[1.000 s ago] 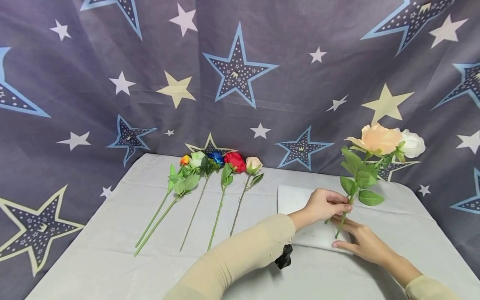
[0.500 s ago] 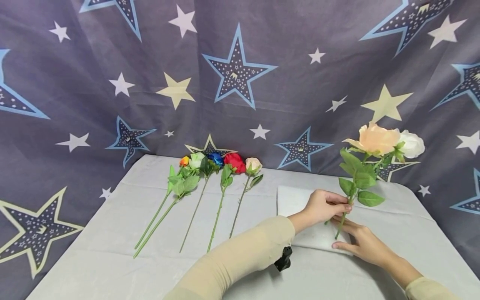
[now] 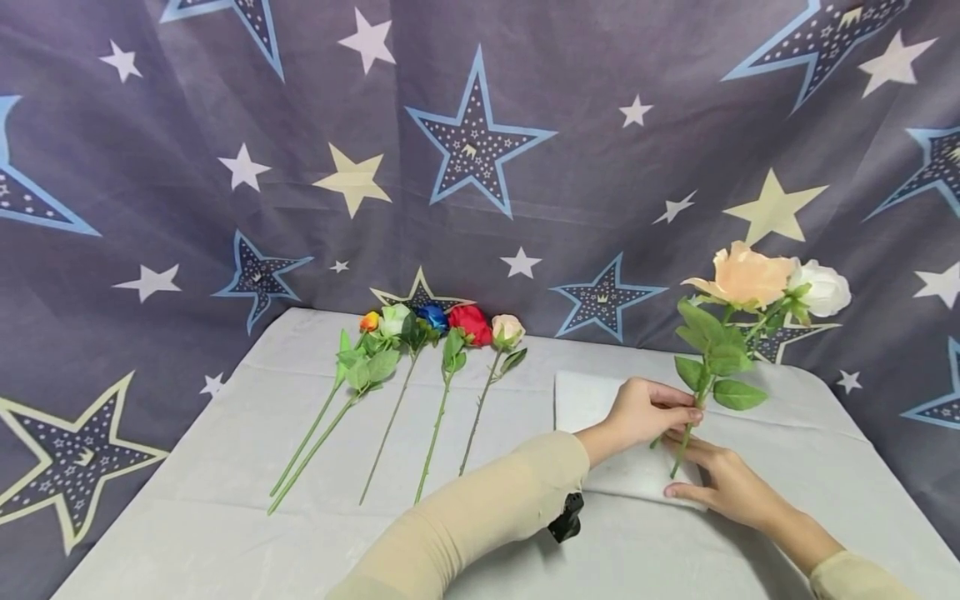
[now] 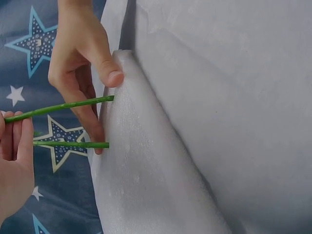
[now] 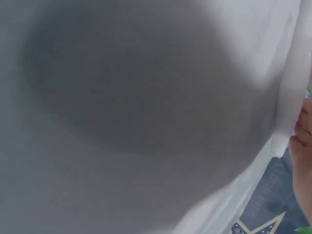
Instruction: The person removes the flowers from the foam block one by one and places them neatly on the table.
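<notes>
My left hand (image 3: pixel 648 410) pinches the green stems (image 4: pixel 68 105) of two artificial roses. A peach rose (image 3: pixel 742 277) and a white rose (image 3: pixel 819 288) stand upright above that hand, with leaves below the heads. The cut stem ends hang side by side over a folded white sheet (image 3: pixel 592 396), foam-like, on the table. At this sheet's right end, my right hand (image 3: pixel 731 485) grips the edge, thumb on the near side and fingers on the far side. In the right wrist view, the sheet's edge (image 5: pixel 287 107) hides part of the left hand (image 5: pixel 304 161).
Several artificial flowers lie in a row on the cloth-covered table (image 3: pixel 202 492): an orange one (image 3: pixel 369 321), a pale green one (image 3: pixel 393 318), a blue one (image 3: pixel 432 317), a red rose (image 3: pixel 470 324) and a pale peach rose (image 3: pixel 507 330). A starry curtain (image 3: pixel 570 217) hangs behind.
The peach rose has tilted slightly to the left with its leaves. Both hands have stayed in nearly the same place, and the row of flowers has not moved.
</notes>
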Motion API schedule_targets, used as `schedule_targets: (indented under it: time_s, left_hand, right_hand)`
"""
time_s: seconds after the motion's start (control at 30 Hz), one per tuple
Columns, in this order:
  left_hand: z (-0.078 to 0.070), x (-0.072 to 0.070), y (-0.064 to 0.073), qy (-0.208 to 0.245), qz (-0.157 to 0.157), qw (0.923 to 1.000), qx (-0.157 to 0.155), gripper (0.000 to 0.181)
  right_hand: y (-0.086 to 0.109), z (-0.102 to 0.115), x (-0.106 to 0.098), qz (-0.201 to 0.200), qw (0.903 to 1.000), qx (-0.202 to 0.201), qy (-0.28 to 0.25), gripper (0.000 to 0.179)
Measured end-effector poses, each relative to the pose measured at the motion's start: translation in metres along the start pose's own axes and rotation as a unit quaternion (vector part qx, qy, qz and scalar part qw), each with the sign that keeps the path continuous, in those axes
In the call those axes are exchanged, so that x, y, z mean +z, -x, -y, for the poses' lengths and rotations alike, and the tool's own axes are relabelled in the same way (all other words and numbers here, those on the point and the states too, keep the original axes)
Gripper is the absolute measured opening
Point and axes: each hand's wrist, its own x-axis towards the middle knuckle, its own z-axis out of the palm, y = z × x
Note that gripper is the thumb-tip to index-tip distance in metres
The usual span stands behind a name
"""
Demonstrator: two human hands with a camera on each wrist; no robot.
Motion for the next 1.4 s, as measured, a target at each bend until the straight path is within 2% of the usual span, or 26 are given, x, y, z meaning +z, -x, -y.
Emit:
schedule_targets:
  time_s: [0.1, 0.23, 0.33, 0.4, 0.53, 0.77, 1.03, 1.23, 1.4]
  left_hand:
    - [-0.001, 0.0, 0.0, 0.015, -0.008, 0.9998, 0.004, 0.016]
    - [-0.003, -0.003, -0.002, 0.061, -0.017, 0.998, 0.005, 0.018]
    - [-0.005, -0.008, -0.002, 0.096, -0.021, 0.9952, 0.003, 0.021]
    - [-0.006, -0.013, -0.001, 0.102, -0.025, 0.9944, 0.003, 0.022]
    - [-0.005, -0.023, 0.001, 0.082, -0.027, 0.9963, 0.001, 0.021]
    - [0.001, -0.038, 0.005, 0.045, -0.009, 0.9989, -0.01, 0.02]
    - [0.005, -0.062, 0.012, 0.013, -0.014, 0.9994, -0.028, 0.021]
    - [0.009, -0.083, 0.018, 0.009, -0.024, 0.9986, -0.046, 0.02]
    - [0.013, -0.097, 0.023, 0.025, -0.038, 0.9967, -0.067, 0.021]
  right_hand:
    - [-0.002, -0.001, 0.0, -0.001, 0.9999, -0.01, -0.003, 0.063]
    - [-0.002, -0.003, 0.0, -0.007, 0.9997, -0.019, -0.016, 0.065]
    - [-0.002, -0.004, 0.0, -0.012, 0.9993, -0.023, -0.025, 0.067]
    - [-0.002, -0.004, 0.0, -0.015, 0.9992, -0.026, -0.027, 0.068]
    - [-0.001, -0.005, 0.001, -0.015, 0.999, -0.027, -0.031, 0.067]
    - [0.0, -0.006, 0.001, -0.019, 0.9987, -0.031, -0.037, 0.068]
    - [-0.001, -0.006, 0.001, -0.014, 0.9992, -0.024, -0.03, 0.067]
    - [-0.002, -0.005, 0.0, -0.012, 0.9992, -0.021, -0.031, 0.067]
    - [-0.003, -0.004, -0.001, -0.012, 0.9994, -0.022, -0.026, 0.068]
